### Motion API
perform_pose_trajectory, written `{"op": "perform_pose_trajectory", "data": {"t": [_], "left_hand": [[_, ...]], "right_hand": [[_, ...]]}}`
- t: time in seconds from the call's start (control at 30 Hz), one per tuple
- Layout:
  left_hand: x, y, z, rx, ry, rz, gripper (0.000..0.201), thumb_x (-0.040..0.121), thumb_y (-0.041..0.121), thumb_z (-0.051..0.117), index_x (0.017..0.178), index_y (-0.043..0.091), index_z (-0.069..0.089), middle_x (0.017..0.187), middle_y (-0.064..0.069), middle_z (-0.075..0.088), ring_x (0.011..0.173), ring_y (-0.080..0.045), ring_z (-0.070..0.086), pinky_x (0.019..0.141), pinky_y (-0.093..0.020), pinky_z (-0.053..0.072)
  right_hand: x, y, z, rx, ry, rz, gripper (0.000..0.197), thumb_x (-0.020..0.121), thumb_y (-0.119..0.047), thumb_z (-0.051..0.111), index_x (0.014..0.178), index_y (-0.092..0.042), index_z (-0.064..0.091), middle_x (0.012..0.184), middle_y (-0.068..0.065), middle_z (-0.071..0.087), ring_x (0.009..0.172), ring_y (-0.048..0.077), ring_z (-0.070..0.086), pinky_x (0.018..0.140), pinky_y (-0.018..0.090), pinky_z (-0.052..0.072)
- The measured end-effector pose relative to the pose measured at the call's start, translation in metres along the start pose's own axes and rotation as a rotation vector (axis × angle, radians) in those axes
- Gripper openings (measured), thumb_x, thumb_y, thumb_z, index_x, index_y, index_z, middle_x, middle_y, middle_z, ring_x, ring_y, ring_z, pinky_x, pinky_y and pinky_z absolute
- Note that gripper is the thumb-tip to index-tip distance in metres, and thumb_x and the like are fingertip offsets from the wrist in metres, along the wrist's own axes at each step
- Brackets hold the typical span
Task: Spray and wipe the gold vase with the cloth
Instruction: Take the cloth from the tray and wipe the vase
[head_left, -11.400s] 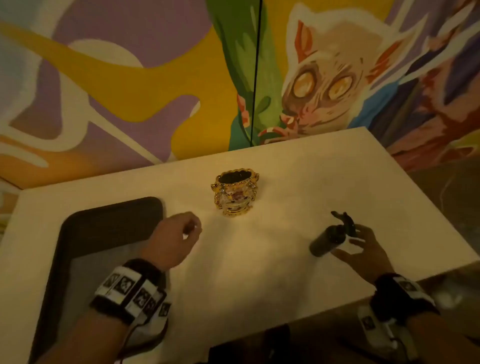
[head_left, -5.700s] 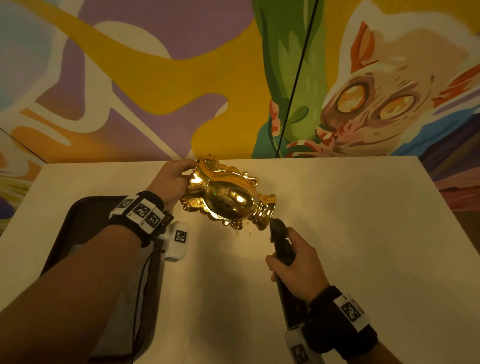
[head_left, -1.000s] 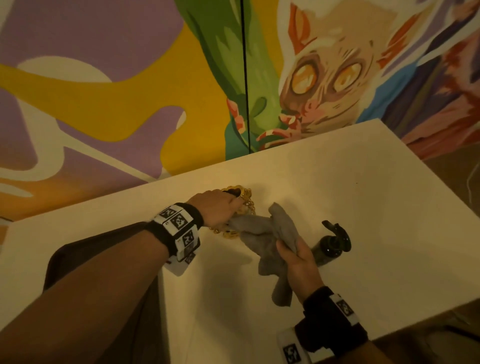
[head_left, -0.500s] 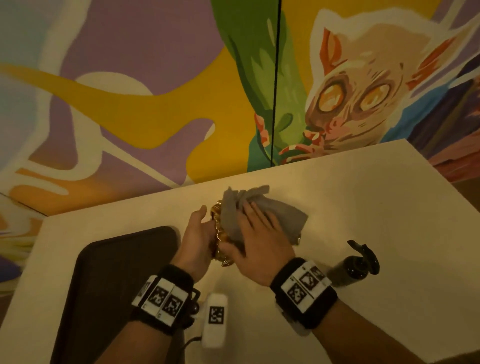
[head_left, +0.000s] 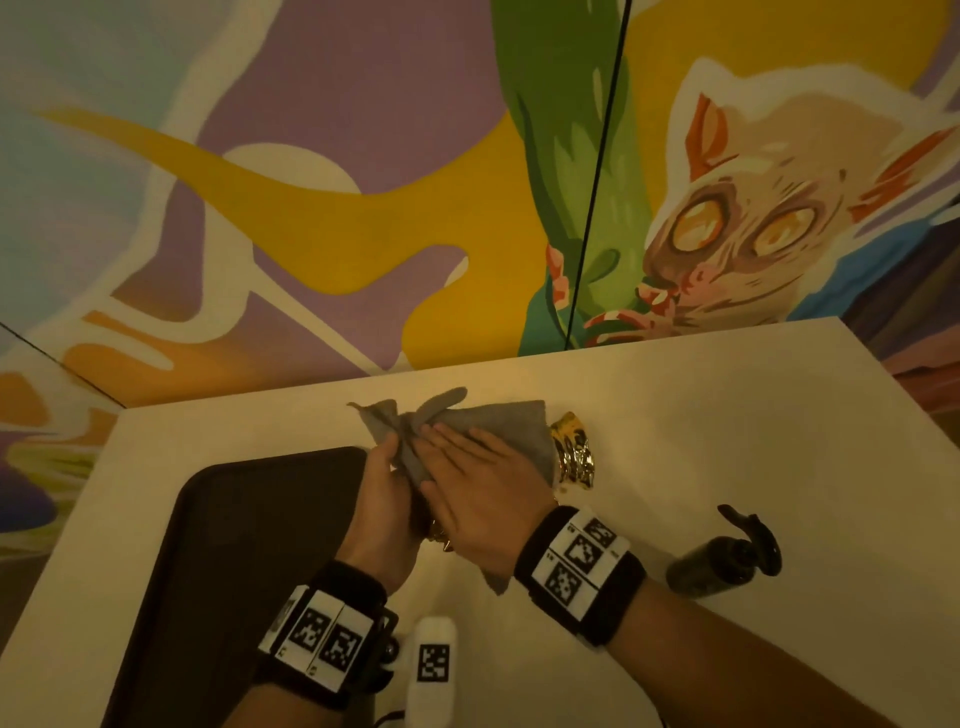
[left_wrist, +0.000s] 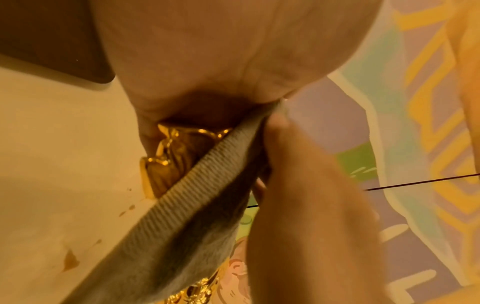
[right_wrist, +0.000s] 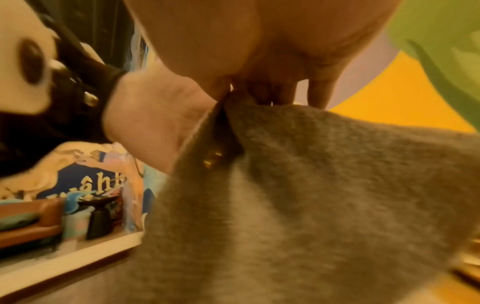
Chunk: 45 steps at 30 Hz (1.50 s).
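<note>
Gold vase (head_left: 571, 457) lying on its side near the middle of the white bench (head_left: 727, 415), held up a little off the top. Gray cloth (head_left: 493, 426) draped over most of it, with only the shiny gold end poking out on the right and a bit of gold trim showing down by the wrists.

Left hand (head_left: 382, 499) on the left side of the vase, fingers curled round it and thumb up against the bunched cloth. From the left wrist view, palm cupped over the gold rim of the vase (left_wrist: 168, 156), with the ribbed edge of the cloth (left_wrist: 202, 185) running across in front.

Right hand (head_left: 483, 488) flat on top of the cloth, fingers (head_left: 447, 441) straight and close together, pressing the cloth onto the vase. From the right wrist view, cloth (right_wrist: 324, 195) filling most of the picture, blurry, with a tiny glint of gold in a fold.

Dark spray bottle (head_left: 722, 561) lying on its side near the front right part of the bench, well apart from both hands. Dark tray (head_left: 249, 545) at the front left part of the bench, just beside the left hand. Some small brownish drops (left_wrist: 70, 259) on the bench under the vase. Painted wall with a big-eyed cat (head_left: 753, 218) behind the far edge of the bench.
</note>
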<state>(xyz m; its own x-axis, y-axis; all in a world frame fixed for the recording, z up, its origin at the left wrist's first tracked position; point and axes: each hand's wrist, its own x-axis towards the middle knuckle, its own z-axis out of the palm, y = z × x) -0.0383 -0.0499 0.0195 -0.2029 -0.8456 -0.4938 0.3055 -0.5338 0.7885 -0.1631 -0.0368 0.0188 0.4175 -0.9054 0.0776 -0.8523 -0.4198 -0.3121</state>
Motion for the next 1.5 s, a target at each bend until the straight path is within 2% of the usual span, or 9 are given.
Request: {"op": "perform_pose_trajectory", "data": {"t": [0.13,0.3,0.43,0.57,0.8,1.03,1.2,1.3,1.5], "left_hand": [[-0.006,-0.003,-0.003,0.020,-0.081,-0.060,0.071,0.096,0.061,0.018,0.131,0.012,0.057,0.127,-0.015,0.066,0.123,-0.031,0.057,0.111,-0.050,0.033],[-0.010,-0.006,-0.006,0.007,-0.076,-0.067,0.078,0.094,0.064,0.015,0.128,0.008,0.057,0.123,-0.017,0.067,0.121,-0.034,0.057,0.110,-0.051,0.033],[-0.013,-0.004,-0.009,-0.015,-0.063,-0.046,0.076,0.094,0.064,0.014,0.128,0.010,0.057,0.124,-0.014,0.068,0.121,-0.032,0.058,0.111,-0.051,0.033],[-0.014,-0.001,-0.008,-0.056,-0.066,-0.041,0.077,0.094,0.063,0.016,0.132,0.008,0.054,0.125,-0.016,0.067,0.121,-0.033,0.058,0.108,-0.050,0.035],[-0.017,0.004,-0.010,-0.163,-0.052,-0.050,0.079,0.093,0.063,0.020,0.135,0.004,0.051,0.128,-0.020,0.064,0.122,-0.036,0.056,0.093,-0.046,0.043],[-0.015,-0.003,-0.001,-0.302,0.000,-0.062,0.078,0.092,0.064,0.023,0.133,0.004,0.052,0.127,-0.021,0.064,0.123,-0.038,0.054,0.104,-0.050,0.038],[-0.016,-0.003,0.015,-0.428,0.025,-0.076,0.072,0.092,0.062,0.025,0.123,0.007,0.059,0.117,-0.020,0.070,0.113,-0.035,0.059,0.085,-0.044,0.045],[-0.014,0.000,0.022,-0.493,0.032,-0.037,0.072,0.091,0.061,0.026,0.135,0.009,0.050,0.133,-0.020,0.060,0.123,-0.036,0.053,0.101,-0.046,0.040],[-0.010,0.009,0.035,-0.505,-0.031,-0.004,0.072,0.090,0.061,0.026,0.139,0.012,0.047,0.137,-0.019,0.056,0.128,-0.036,0.049,0.109,-0.050,0.032]], "right_hand": [[0.001,0.017,-0.009,0.062,0.038,0.116,0.050,0.100,-0.032,0.023,0.148,-0.017,0.025,0.156,0.002,0.029,0.145,0.015,0.020,0.118,0.041,0.016],[-0.012,0.037,-0.016,0.149,0.117,0.285,0.037,0.099,-0.025,0.039,0.133,-0.013,0.047,0.140,0.008,0.052,0.130,0.020,0.046,0.112,0.031,0.028],[-0.027,0.059,-0.018,0.166,0.194,0.482,0.031,0.101,-0.027,0.032,0.119,-0.014,0.054,0.124,0.007,0.061,0.112,0.023,0.056,0.097,0.033,0.042],[-0.027,0.049,-0.006,0.223,0.162,0.416,0.044,0.101,-0.036,0.024,0.136,-0.016,0.042,0.143,0.006,0.048,0.134,0.019,0.039,0.117,0.033,0.021],[-0.032,0.077,-0.002,0.206,0.225,0.463,0.049,0.099,-0.036,0.018,0.143,-0.020,0.033,0.154,0.003,0.034,0.140,0.018,0.031,0.116,0.036,0.026],[-0.042,0.063,0.014,0.285,0.317,0.543,0.047,0.101,-0.031,0.027,0.147,-0.019,0.028,0.157,0.001,0.025,0.146,0.014,0.016,0.118,0.030,0.017],[-0.059,0.045,0.033,0.428,0.446,0.629,0.041,0.096,-0.031,0.045,0.136,-0.021,0.043,0.138,0.006,0.053,0.124,0.022,0.051,0.102,0.038,0.045],[-0.065,0.030,0.041,0.468,0.534,0.575,0.038,0.092,-0.032,0.049,0.128,-0.023,0.050,0.125,0.001,0.061,0.111,0.017,0.059,0.092,0.034,0.051],[-0.064,-0.001,0.043,0.419,0.715,0.419,0.026,0.084,-0.021,0.063,0.109,-0.013,0.067,0.110,0.003,0.069,0.104,0.013,0.062,0.095,0.020,0.047]]}}
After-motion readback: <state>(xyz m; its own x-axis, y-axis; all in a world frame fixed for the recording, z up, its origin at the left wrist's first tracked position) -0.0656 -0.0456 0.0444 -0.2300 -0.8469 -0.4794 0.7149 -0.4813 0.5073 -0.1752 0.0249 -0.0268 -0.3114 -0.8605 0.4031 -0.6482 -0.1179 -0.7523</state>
